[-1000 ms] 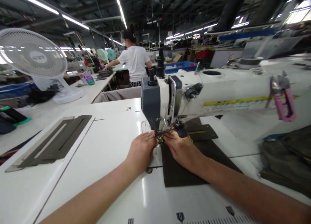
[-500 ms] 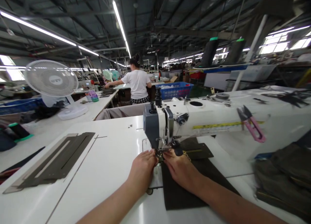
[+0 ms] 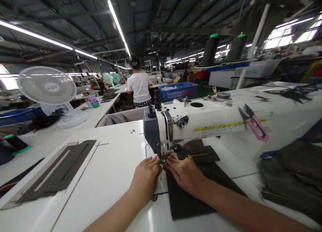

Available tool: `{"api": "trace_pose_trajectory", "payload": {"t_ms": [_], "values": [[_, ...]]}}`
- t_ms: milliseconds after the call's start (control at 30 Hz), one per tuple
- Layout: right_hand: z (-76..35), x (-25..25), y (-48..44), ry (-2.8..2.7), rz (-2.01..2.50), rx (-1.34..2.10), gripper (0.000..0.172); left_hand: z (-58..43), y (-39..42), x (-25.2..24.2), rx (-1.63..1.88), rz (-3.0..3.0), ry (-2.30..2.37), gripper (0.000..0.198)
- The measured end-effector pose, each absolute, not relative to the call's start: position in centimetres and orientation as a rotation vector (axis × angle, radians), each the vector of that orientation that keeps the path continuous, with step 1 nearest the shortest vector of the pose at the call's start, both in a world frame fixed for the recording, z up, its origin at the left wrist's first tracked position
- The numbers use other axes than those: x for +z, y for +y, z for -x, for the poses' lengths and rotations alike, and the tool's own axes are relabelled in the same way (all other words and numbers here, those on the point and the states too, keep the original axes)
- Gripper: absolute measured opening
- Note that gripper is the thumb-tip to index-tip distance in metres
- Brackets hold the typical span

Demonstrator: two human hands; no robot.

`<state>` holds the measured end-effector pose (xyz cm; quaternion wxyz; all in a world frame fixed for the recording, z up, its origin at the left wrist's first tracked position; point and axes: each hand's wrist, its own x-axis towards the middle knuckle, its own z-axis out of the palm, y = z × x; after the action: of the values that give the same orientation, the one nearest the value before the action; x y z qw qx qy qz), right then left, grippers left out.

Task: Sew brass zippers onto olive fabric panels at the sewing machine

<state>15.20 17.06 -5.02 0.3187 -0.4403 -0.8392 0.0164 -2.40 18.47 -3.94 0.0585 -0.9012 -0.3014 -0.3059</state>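
Observation:
At the needle area of a white sewing machine (image 3: 213,121), my left hand (image 3: 146,175) has its fingers pressed together, closed on the left edge of a dark fabric piece (image 3: 188,206). My right hand (image 3: 187,173) grips the same fabric just right of the needle, its fingertips close to the presser foot. The fabric spreads under my right wrist and over the machine bed. Behind that hand lies a smaller dark strip (image 3: 208,154) with a thin yellowish line along it. My fingertips and the machine head partly hide the stitching spot.
Flat dark pieces with slots (image 3: 60,173) lie left on the white table. Pink thread snips (image 3: 258,128) rest against the machine arm. Dark garments (image 3: 291,181) are heaped at right. A white fan (image 3: 51,86) stands at left; a person in a white shirt (image 3: 138,87) is beyond.
The view has shifted slightly, moving most things a little left. My hands keep their place at the needle. The person beyond has drawn in an outstretched arm.

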Motion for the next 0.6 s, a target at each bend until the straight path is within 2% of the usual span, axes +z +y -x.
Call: {"api": "trace_pose_trajectory", "payload": {"t_ms": [267,300,367,467,600], "values": [[-14.9,-5.3,17.3,-2.192,1.342,-0.035,0.025,2.4,18.3,-4.0,-0.882,2.721,-1.113,0.024],[-14.9,-5.2,17.2,-2.186,1.403,-0.069,0.031,2.4,18.2,-3.9,-0.815,2.700,-1.190,0.023],[-15.0,-5.3,16.6,-2.186,1.505,-0.117,0.054,2.3,17.8,-3.5,-0.611,2.639,-1.356,0.027],[-15.5,-5.9,14.6,-2.227,1.547,-0.148,0.084,2.2,16.2,-3.2,-0.317,2.644,-1.429,0.053],[-16.1,-6.9,10.0,-2.236,1.553,-0.164,0.096,2.1,12.5,-3.2,-0.217,2.826,-1.349,0.056]]}}
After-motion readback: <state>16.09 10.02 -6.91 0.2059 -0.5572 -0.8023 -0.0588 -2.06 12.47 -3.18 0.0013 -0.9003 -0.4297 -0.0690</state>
